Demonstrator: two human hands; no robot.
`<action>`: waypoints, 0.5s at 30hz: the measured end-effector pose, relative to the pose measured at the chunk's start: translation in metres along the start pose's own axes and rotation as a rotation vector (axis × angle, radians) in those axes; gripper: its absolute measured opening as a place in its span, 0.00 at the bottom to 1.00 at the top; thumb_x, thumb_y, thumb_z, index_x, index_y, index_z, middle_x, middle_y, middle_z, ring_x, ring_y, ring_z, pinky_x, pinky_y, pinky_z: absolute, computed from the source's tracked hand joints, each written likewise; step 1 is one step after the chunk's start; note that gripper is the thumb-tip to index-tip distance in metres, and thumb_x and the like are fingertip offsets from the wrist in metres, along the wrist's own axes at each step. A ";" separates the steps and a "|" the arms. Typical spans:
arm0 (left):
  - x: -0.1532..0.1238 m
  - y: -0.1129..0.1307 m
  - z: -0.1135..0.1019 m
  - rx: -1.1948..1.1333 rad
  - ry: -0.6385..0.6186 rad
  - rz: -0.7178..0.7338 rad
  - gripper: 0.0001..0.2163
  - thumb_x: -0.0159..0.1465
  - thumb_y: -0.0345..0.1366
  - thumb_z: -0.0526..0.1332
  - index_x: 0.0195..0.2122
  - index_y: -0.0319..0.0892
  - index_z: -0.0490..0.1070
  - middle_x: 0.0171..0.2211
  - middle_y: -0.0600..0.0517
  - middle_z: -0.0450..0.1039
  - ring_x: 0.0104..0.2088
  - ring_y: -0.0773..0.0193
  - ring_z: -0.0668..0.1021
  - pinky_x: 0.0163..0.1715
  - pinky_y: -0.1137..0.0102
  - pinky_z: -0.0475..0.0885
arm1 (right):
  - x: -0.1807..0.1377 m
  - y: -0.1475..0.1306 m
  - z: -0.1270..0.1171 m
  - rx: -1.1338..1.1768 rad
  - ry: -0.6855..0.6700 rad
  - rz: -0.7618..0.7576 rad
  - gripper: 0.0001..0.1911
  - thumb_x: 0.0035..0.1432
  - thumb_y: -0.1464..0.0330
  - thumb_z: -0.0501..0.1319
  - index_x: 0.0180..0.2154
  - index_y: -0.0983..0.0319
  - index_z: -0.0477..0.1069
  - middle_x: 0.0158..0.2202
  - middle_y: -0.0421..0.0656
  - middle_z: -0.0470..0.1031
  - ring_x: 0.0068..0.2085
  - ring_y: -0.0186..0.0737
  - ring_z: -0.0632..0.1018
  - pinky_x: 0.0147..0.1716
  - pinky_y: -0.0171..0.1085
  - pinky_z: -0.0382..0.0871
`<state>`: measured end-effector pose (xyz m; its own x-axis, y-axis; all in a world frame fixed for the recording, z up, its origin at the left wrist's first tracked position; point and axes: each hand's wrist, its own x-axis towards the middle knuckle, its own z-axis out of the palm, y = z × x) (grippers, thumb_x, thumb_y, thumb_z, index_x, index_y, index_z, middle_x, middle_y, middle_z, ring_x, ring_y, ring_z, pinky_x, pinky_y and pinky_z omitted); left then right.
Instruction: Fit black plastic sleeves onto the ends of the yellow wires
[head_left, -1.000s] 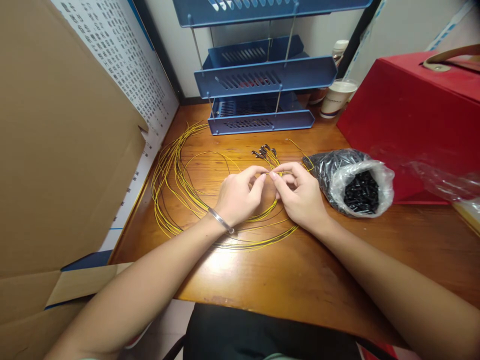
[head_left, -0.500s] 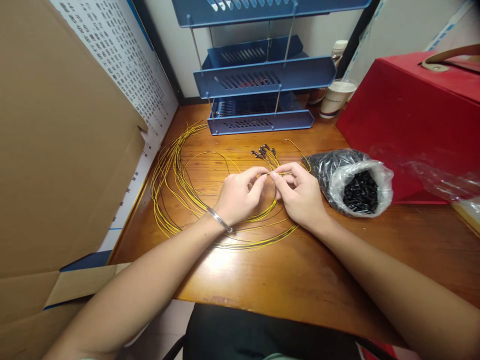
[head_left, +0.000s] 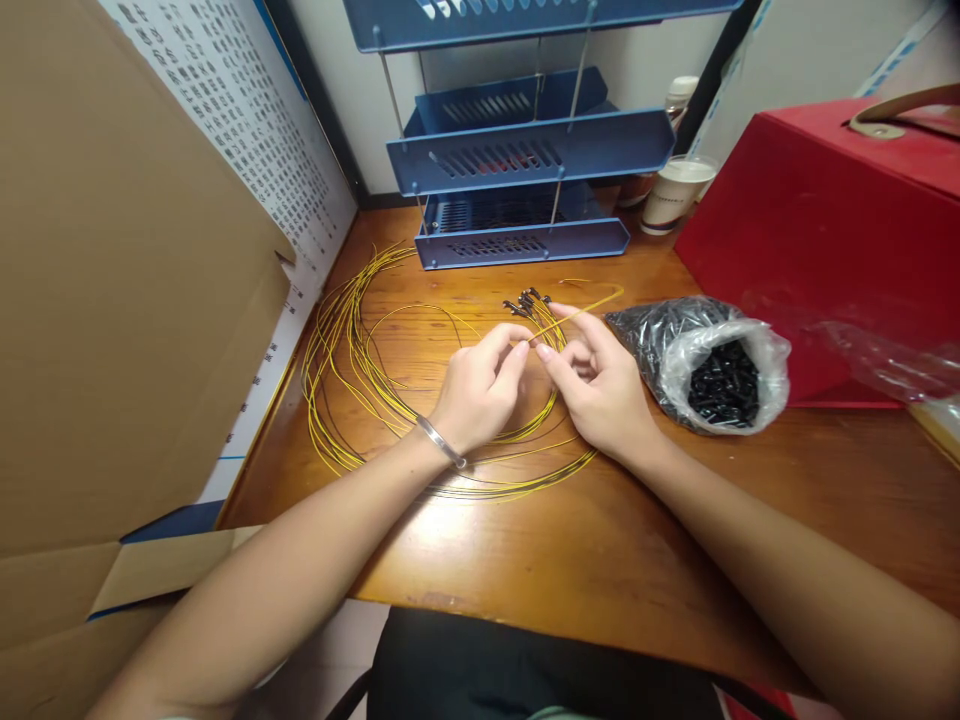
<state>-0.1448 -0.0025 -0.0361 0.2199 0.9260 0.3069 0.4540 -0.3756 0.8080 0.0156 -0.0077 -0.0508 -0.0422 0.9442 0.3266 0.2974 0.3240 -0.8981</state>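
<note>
My left hand [head_left: 484, 385] is pinched closed on a thin yellow wire [head_left: 581, 315], whose free end rises to the right and is smeared by motion. Close by, my right hand [head_left: 596, 380] has its index finger stretched out and apart from the thumb. Its thumb tip lies beside the left fingertips, and the wire crosses over the index finger. Behind the hands are several black wire ends [head_left: 529, 300], bunched together. A large loose coil of yellow and dark wires [head_left: 330, 440] spreads under and left of my hands.
A clear plastic bag [head_left: 772, 370] of small black parts lies open at the right. Beyond it stands a red box [head_left: 810, 240]. Blue tiered trays [head_left: 525, 245] and a paper cup [head_left: 675, 195] are at the back. Brown cardboard [head_left: 135, 300] fills the left side.
My right index finger has lifted and straightened away from the thumb. The wire's free end has swung up, away from the bag. My left hand has hardly moved.
</note>
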 end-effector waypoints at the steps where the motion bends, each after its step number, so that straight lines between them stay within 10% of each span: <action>1: 0.000 0.001 0.000 0.027 -0.002 -0.002 0.10 0.71 0.39 0.53 0.43 0.43 0.72 0.23 0.56 0.73 0.25 0.66 0.75 0.29 0.72 0.68 | 0.000 0.000 0.000 0.021 0.008 -0.004 0.28 0.63 0.62 0.62 0.63 0.58 0.63 0.21 0.32 0.63 0.21 0.33 0.63 0.23 0.36 0.58; 15: 0.001 -0.001 0.001 0.097 -0.014 -0.030 0.11 0.70 0.39 0.55 0.45 0.43 0.75 0.22 0.56 0.75 0.24 0.66 0.75 0.29 0.71 0.68 | 0.000 0.002 0.004 0.069 0.087 -0.056 0.06 0.62 0.63 0.63 0.38 0.59 0.73 0.29 0.41 0.74 0.28 0.36 0.75 0.25 0.36 0.67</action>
<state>-0.1442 -0.0013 -0.0372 0.2163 0.9366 0.2757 0.5418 -0.3501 0.7641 0.0120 -0.0065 -0.0539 0.0272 0.9168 0.3985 0.2307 0.3821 -0.8949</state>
